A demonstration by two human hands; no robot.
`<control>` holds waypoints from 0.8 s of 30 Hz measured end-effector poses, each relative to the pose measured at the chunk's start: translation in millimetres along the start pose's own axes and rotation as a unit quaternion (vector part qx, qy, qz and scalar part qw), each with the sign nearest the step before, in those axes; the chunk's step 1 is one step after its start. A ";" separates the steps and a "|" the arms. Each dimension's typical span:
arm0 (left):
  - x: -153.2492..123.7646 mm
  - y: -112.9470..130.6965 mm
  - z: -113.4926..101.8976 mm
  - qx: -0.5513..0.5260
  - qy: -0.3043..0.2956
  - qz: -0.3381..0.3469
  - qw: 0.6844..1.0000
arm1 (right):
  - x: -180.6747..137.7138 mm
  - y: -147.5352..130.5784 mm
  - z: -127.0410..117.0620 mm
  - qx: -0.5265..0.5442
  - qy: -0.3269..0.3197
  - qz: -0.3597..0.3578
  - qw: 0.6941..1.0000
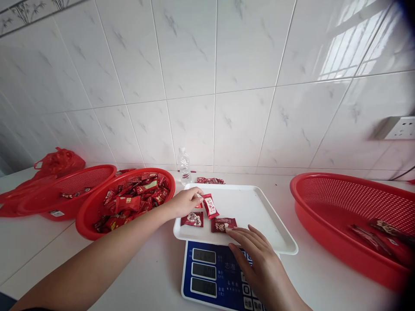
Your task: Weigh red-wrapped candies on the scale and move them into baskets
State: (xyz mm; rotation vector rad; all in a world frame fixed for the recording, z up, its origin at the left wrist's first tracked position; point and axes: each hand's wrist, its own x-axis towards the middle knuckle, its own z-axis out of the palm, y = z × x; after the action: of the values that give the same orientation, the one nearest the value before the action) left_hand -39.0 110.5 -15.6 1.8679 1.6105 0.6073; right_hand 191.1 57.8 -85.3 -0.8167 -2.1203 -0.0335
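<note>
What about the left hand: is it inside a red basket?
No, the left hand is over the white tray, its fingers touching a red-and-white packet.

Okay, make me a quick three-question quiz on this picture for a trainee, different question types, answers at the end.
1. True or false: the basket just left of the tray holds more packets than the basket at the far right.

2. What stands upright behind the left back corner of the white tray?
A. a mug
B. a clear bottle
C. a roll of tape

3. Fill in: the person's ____ hand covers part of the scale.

Key:
1. True
2. B
3. Right, as in the right hand
</note>
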 end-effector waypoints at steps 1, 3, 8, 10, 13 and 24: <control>-1.2 -0.2 1.0 -0.004 0.004 0.001 1.000 | -0.1 -0.1 -0.1 0.000 0.000 0.001 1.000; -4.9 -1.1 2.7 -0.016 0.012 0.007 1.000 | -0.4 -0.4 -0.3 0.001 -0.004 0.001 1.000; -19.8 -1.1 10.5 -0.056 0.011 0.043 0.997 | -0.7 -1.3 -0.3 0.006 -0.015 0.001 1.000; -27.4 -0.2 13.6 -0.016 0.034 0.049 0.998 | -0.8 -1.6 -0.6 0.005 -0.016 0.003 1.000; -38.7 -1.1 15.2 0.100 0.083 0.055 0.990 | -1.5 -1.8 -1.0 -0.001 -0.021 0.005 1.000; -45.3 -13.6 29.0 0.112 0.058 0.141 0.982 | -2.6 2.3 3.7 -0.001 -0.014 -0.003 1.000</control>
State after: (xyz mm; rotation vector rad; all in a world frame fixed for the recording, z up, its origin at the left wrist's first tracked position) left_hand -36.3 63.1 -44.2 2.2899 1.5527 0.6889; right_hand 190.9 59.3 -90.2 -0.8171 -2.1491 -0.0286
